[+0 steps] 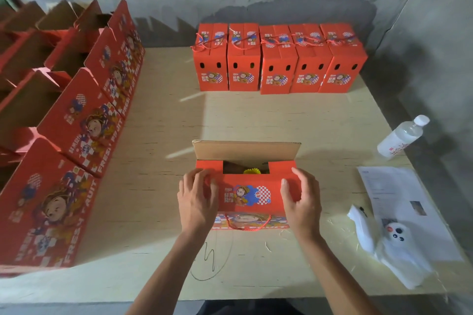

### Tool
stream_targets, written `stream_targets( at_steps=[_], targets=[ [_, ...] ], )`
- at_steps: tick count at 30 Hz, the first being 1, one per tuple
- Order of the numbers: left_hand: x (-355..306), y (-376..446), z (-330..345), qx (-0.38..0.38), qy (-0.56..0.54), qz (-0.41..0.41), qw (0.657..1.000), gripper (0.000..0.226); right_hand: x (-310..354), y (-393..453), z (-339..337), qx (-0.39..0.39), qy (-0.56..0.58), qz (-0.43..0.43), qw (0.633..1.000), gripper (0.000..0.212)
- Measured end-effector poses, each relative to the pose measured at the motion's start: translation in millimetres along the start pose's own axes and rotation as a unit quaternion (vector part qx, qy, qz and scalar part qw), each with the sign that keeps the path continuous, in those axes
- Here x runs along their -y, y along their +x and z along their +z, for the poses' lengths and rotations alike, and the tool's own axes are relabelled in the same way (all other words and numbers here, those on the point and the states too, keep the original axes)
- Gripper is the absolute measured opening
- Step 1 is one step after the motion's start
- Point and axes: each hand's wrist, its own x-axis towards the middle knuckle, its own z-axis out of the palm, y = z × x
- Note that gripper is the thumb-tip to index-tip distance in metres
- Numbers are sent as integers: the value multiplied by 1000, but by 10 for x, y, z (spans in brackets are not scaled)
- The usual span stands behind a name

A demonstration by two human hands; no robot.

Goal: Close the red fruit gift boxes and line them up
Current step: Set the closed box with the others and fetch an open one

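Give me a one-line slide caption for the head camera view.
Both hands, left hand and right hand, fold the near flap of an open red gift box; five closed boxes line the table's far edge.

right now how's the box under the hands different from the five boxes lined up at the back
The box under the hands is partly open, far flap up; the back row is closed. Something yellow shows inside it; the row's contents are hidden. Its rope handle hangs down the near side; theirs lie on top. Same red printed design. The left hand and right hand hold its near flap.

The open red boxes [84, 130] at left read "FRESH FRUIT".
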Motion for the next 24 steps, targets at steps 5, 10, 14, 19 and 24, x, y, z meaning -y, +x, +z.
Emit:
stream_targets(
  at_steps=[5,10,14,19,24],
  targets=[
    [-4,-47,33,-40,62,34,997,29,1,-19,0,-26,-25,-68,997,23],
    [8,-54,55,-62,76,54,994,25,78,-8,-14,-41,-77,-98,991,15],
    [71,-61,62,-52,99,101,989,25,124,-13,-48,-39,-78,-99,991,11],
    [80,-2,72,-29,160,193,968,16,108,40,-93,2,-122,-127,984,14],
    [-6,79,61,4,170,220,961,16,170,133,-93,13,-156,-132,979,21]
  ],
)
